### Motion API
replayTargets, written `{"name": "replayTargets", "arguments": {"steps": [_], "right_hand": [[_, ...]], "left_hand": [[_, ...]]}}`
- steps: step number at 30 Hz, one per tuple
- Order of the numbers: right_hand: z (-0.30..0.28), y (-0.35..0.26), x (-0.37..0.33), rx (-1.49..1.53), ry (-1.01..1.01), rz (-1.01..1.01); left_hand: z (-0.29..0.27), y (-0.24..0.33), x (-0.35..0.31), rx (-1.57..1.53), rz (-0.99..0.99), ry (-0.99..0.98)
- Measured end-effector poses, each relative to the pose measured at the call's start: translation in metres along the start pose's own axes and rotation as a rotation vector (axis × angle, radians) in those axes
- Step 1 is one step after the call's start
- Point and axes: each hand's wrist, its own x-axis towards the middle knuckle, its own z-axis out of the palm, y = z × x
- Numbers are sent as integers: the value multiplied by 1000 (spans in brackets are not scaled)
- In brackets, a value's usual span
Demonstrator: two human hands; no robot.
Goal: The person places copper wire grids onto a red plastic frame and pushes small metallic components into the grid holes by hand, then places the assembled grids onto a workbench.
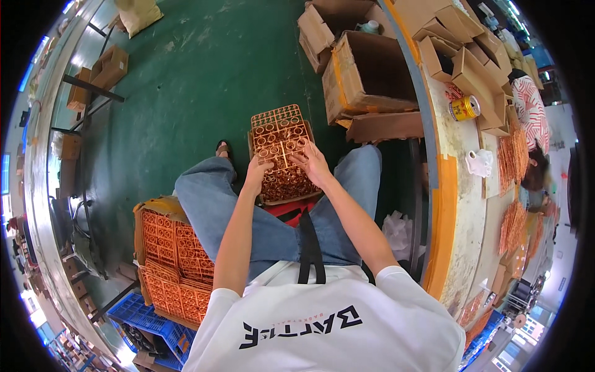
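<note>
Between my knees I hold an orange plastic moulded frame [276,118], a lattice with rings set in its openings. My left hand [258,173] is closed at its near left edge, fingers bent onto the lattice. On the near right, my right hand [314,167] grips the same frame, with the fingertips over the rings. Under the frame stands a box [251,144] with a heap of loose orange rings [285,186] in it. The frame's far end sticks out beyond the box. Some fingertips are hard to make out among the orange parts.
To my left, an open carton [139,230] holds stacked orange frames [176,260] beside a blue crate [139,316]. Empty-looking cartons [372,74] stand ahead right. A workbench [455,235] runs along my right, bearing a yellow can [465,108]; a person [532,124] is beyond it.
</note>
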Motion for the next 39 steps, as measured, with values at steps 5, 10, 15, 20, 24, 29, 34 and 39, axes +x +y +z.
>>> {"name": "replayTargets", "arguments": {"steps": [5, 10, 15, 20, 24, 29, 34, 39], "right_hand": [[-8, -14, -2, 60, -47, 152], [-27, -22, 9, -25, -166, 393], [-4, -12, -2, -421, -236, 171], [-13, 10, 3, -707, -83, 122], [-38, 23, 13, -990, 99, 41], [-12, -3, 5, -365, 17, 305], [-8, 10, -1, -600, 34, 177], [-31, 25, 13, -586, 15, 268]], "left_hand": [[4, 29, -14, -236, -50, 51], [4, 23, -18, -39, -36, 35], [3, 23, -21, 651, 270, 173], [1, 25, -11, 352, 52, 114], [8, -12, -3, 444, 295, 51], [4, 2, -11, 177, 85, 32], [12, 0, -10, 342, 37, 158], [6, -3, -3, 365, -73, 150]]}}
